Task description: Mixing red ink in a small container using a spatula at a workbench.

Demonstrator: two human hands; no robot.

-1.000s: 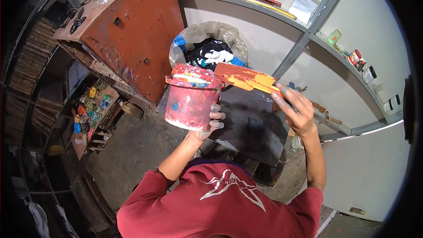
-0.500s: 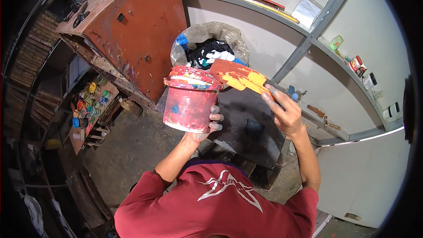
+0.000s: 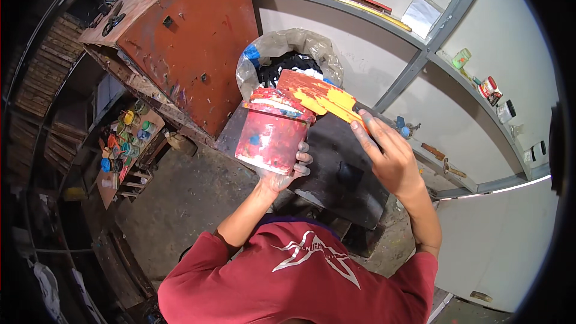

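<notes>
My left hand (image 3: 287, 175) grips a small paint bucket (image 3: 273, 142) from below and along its right side. The bucket is pinkish red, smeared with several colours, and tilted a little. Between the fingers and thumb of my right hand (image 3: 393, 155) is a flat, wide paint scraper (image 3: 318, 93), reddish brown with streaks of wet-looking yellow. Its blade lies across the right part of the bucket's rim; whether it touches the rim I cannot tell. What is inside the bucket is mostly hidden. Grey smudges mark my fingers.
A dark worktable (image 3: 336, 156) stands below my hands. Behind it is a plastic-lined bin (image 3: 333, 63) of rags, beside a red-brown cabinet (image 3: 186, 42). Paint jars crowd a low stand (image 3: 147, 129) at left. Grey wall ledges (image 3: 492, 105) at right hold small containers.
The bucket has shifted right and slightly down, tilting more. The scraper has moved a little left and reaches farther over the rim, my right hand still gripping it.
</notes>
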